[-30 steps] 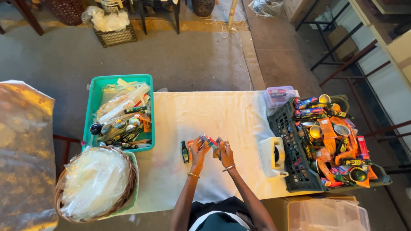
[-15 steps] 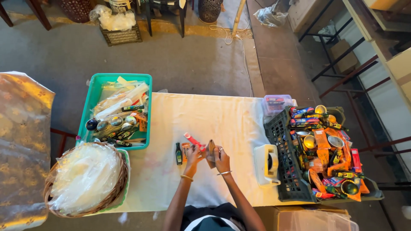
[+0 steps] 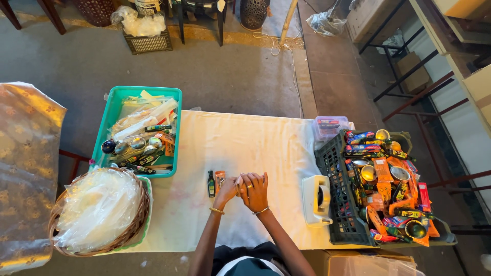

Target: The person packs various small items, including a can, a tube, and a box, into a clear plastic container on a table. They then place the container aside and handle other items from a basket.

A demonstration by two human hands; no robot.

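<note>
1. Packet (image 3: 220, 180), orange, lies on the white table (image 3: 245, 148) beside a small dark bottle (image 3: 210, 184), just left of the hands.
2. Left hand (image 3: 227, 190) and right hand (image 3: 254, 190) are pressed together above the cloth; whether they grip anything cannot be told.
3. Green bin (image 3: 110, 133) of mixed goods stands at the table's left end, above a wicker basket (image 3: 135, 225) of clear bags.
4. Black crate (image 3: 337, 204) of packets stands right, a white tape dispenser (image 3: 316, 200) against it.

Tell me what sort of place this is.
Probably an informal packing or assembly workspace: a cloth-covered table on a bare floor, a black crate of small packaged goods, a teal tray of mixed items, and a tape dispenser.
</note>
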